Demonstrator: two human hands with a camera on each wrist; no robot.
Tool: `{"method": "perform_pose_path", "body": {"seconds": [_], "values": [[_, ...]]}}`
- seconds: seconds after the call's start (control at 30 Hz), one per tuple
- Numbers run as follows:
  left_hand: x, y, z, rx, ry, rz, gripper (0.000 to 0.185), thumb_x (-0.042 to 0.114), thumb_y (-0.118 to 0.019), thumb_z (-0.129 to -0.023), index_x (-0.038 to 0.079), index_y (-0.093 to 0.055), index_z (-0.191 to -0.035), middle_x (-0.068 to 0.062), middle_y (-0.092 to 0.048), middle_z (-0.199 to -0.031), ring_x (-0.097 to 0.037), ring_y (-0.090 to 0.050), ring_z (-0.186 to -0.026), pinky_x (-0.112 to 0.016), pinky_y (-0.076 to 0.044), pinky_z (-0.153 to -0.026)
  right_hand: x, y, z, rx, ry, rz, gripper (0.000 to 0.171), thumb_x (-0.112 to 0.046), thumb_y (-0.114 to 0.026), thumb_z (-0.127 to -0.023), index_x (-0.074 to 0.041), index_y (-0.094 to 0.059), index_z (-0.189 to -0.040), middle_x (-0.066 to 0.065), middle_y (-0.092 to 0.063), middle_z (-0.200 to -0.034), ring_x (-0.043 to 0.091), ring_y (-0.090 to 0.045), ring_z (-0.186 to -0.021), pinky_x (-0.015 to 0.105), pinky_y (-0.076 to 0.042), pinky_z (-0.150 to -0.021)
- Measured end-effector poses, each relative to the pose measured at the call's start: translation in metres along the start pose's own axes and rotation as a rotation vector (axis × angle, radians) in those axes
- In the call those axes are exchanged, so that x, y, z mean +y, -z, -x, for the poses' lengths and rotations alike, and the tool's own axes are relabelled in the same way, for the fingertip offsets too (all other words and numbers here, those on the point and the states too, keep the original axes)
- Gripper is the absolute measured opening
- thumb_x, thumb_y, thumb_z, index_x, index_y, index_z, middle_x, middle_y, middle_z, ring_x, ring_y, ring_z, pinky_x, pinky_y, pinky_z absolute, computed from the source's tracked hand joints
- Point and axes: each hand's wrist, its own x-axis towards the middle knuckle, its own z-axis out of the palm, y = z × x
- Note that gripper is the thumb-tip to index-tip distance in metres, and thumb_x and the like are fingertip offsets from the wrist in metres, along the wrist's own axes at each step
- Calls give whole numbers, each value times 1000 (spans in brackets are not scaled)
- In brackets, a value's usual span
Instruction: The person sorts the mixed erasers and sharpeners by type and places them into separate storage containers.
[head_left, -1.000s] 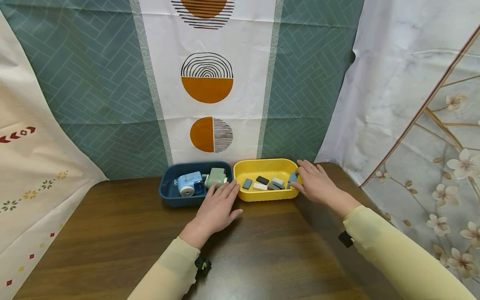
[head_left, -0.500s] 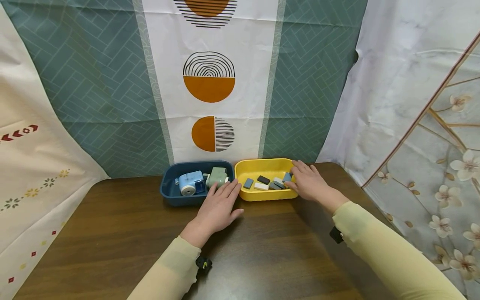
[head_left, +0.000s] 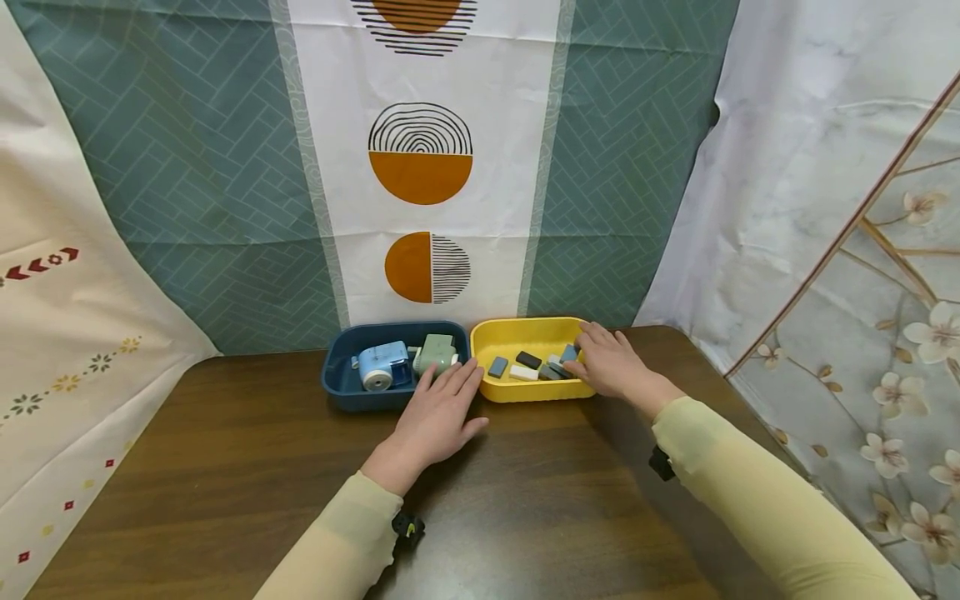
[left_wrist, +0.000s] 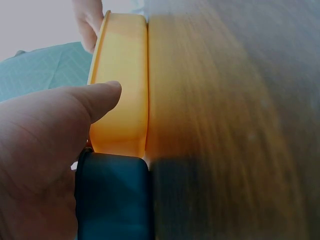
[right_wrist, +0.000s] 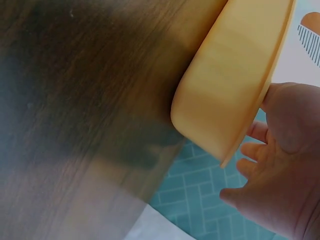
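Note:
A yellow tray (head_left: 525,392) stands at the back of the table, with several small eraser-like blocks (head_left: 523,373) in white, black, grey and blue inside. Its left end meets a dark blue tray (head_left: 352,400), which holds a light blue pencil sharpener (head_left: 381,365) and a green one (head_left: 435,352). My left hand (head_left: 435,412) lies over the front rims where both trays meet, fingers straight. Over the right end of the yellow tray reaches my right hand (head_left: 615,367), fingers loosely extended near a blue block (head_left: 570,353). In the right wrist view, nothing is seen gripped.
The brown wooden table (head_left: 525,508) extends in front of the trays. Behind them hangs a patterned cloth (head_left: 427,317). A flowered curtain (head_left: 877,400) borders the right side and a cream cloth (head_left: 82,367) the left.
My right hand has moved left, from the yellow tray's right end further over its inside. The left hand has stayed in place. The trays look unmoved.

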Motion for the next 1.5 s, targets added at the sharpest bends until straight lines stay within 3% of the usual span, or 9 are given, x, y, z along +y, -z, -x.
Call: {"method": "perform_pose_path", "body": {"seconds": [0.83, 1.17, 1.5], "values": [[-3, 0, 1, 3, -3, -1, 85, 54, -67, -109, 14, -33, -175, -5, -25, -183, -29, -28, -166, -59, -8, -136, -5, -2, -14, -105, -77, -34, 58, -40, -57, -117, 5, -52, -151, 27, -27, -177, 45, -22, -165, 70, -16, -131], [-9, 0, 1, -2, -5, -11, 84, 55, -65, -110, 14, -32, -175, -5, -25, -183, -29, -27, -166, -59, -9, -135, -8, -1, -20, -96, -58, -25, 51, -40, -57, -117, 3, -58, -143, 27, -27, -177, 46, -23, -164, 72, -19, -129], [-10, 1, -2, 2, -2, 1, 84, 54, -65, -110, 14, -32, -176, -5, -24, -183, -30, -24, -167, -59, -8, -135, -6, 0, -19, -65, -16, -21, 64, -43, -56, -117, 4, -49, -159, 27, -27, -177, 47, -22, -165, 73, -17, -129]]}}
